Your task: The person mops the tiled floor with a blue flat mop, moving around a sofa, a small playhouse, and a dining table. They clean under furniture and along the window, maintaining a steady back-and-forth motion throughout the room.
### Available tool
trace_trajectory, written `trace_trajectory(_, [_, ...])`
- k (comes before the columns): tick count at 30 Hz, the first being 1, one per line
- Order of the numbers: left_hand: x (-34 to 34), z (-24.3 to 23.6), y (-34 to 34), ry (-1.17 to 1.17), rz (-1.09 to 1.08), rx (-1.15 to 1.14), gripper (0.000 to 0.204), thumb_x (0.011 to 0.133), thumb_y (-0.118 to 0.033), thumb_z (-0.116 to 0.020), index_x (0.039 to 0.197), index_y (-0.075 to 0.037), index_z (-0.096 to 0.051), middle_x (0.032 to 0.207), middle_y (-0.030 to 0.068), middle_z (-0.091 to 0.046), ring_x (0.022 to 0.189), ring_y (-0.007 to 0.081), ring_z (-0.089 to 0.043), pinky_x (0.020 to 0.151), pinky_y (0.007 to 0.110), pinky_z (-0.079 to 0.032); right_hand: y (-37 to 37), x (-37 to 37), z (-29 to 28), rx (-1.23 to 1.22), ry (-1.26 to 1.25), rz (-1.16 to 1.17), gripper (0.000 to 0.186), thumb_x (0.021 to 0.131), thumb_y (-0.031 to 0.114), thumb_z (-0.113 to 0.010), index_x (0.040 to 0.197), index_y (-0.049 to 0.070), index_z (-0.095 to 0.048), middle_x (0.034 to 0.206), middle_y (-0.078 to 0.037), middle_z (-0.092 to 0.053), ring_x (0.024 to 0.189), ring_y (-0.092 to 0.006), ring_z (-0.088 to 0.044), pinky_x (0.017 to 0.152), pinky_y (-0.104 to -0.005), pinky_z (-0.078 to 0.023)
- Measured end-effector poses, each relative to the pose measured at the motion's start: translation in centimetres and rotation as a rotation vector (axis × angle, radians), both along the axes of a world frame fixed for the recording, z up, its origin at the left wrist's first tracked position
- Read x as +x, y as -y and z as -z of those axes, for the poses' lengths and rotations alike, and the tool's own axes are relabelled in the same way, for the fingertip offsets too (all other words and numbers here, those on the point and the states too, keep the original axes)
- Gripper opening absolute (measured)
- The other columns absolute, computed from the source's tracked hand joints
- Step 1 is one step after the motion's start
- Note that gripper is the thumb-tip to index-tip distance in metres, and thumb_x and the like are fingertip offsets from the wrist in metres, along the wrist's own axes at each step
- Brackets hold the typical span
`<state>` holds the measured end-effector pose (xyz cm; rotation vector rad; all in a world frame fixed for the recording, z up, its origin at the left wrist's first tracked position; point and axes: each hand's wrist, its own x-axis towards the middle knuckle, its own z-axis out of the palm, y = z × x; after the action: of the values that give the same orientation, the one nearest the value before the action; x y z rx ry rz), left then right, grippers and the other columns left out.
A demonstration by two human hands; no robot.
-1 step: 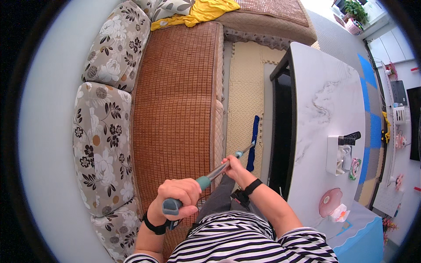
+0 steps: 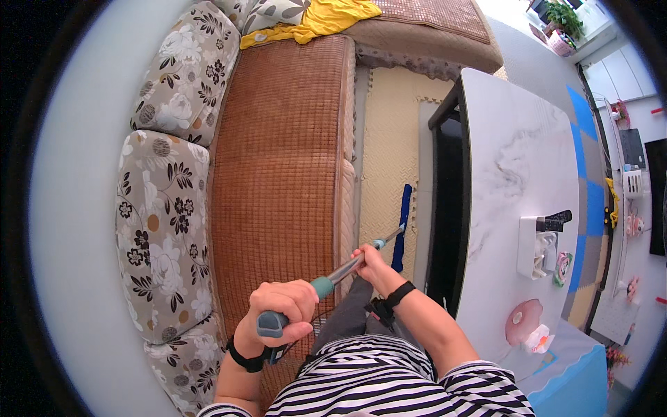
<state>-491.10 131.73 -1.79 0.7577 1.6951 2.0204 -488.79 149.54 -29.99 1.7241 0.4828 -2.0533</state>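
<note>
A flat mop runs from my body down to the floor, its grey metal pole (image 2: 344,270) slanting away to the right. My left hand (image 2: 283,306) is wrapped round the green-and-grey grip at the pole's top end. Farther down, my right hand (image 2: 370,265) closes round the metal part. The blue mop head (image 2: 401,228) lies on the beige foam mat (image 2: 390,139), close to its jigsaw edge by the coffee table. Below my right hand, a pale green collar (image 2: 379,244) shows on the pole.
On the left stands a sofa with a brown woven seat mat (image 2: 278,167) and flowered cushions (image 2: 167,229). A marble-topped coffee table (image 2: 514,153) stands right, bearing a white organizer box (image 2: 529,243), remotes and a pink dish (image 2: 523,321). A yellow cloth (image 2: 313,21) lies at the far sofa corner.
</note>
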Motion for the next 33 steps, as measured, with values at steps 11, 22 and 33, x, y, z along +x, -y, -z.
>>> trace_trajectory(11, [-1.8, 1.4, -0.6, -0.220, -0.108, -0.086, 0.025, 0.073, -0.001, -0.072, 0.058, -0.005, -0.053, 0.061, 0.0041, -0.059, 0.057, 0.0205, -0.060, 0.073, 0.038, -0.051, 1.3, -11.5, 2.4, -0.016, -0.273, -0.145, 0.014, 0.094, 0.013, -0.047, 0.081, 0.005, -0.046, 0.064, -0.008, -0.050, 0.057, -0.0211, -0.052, 0.056, -0.0359, -0.053])
trace_trajectory(22, [-3.1, 1.9, -0.2, -0.288, 0.005, -0.150, 0.026, 0.072, -0.001, -0.074, 0.059, -0.007, -0.052, 0.060, 0.0035, -0.057, 0.057, 0.0217, -0.058, 0.074, 0.038, -0.050, 2.2, -11.8, 2.5, 0.024, -0.359, -0.210, 0.014, 0.096, 0.017, -0.047, 0.088, 0.007, -0.049, 0.067, -0.006, -0.054, 0.062, -0.0216, -0.057, 0.058, -0.0376, -0.053])
trace_trajectory(33, [0.3, -2.4, 2.3, -0.025, -0.015, -0.043, 0.024, 0.067, 0.001, -0.072, 0.056, -0.006, -0.052, 0.056, 0.0041, -0.056, 0.051, 0.0212, -0.056, 0.067, 0.038, -0.053, 4.1, -0.4, -2.0, -0.038, -0.021, -0.160, 0.009, 0.097, 0.013, -0.043, 0.092, 0.006, -0.043, 0.073, -0.009, -0.054, 0.066, -0.0229, -0.057, 0.062, -0.0395, -0.056])
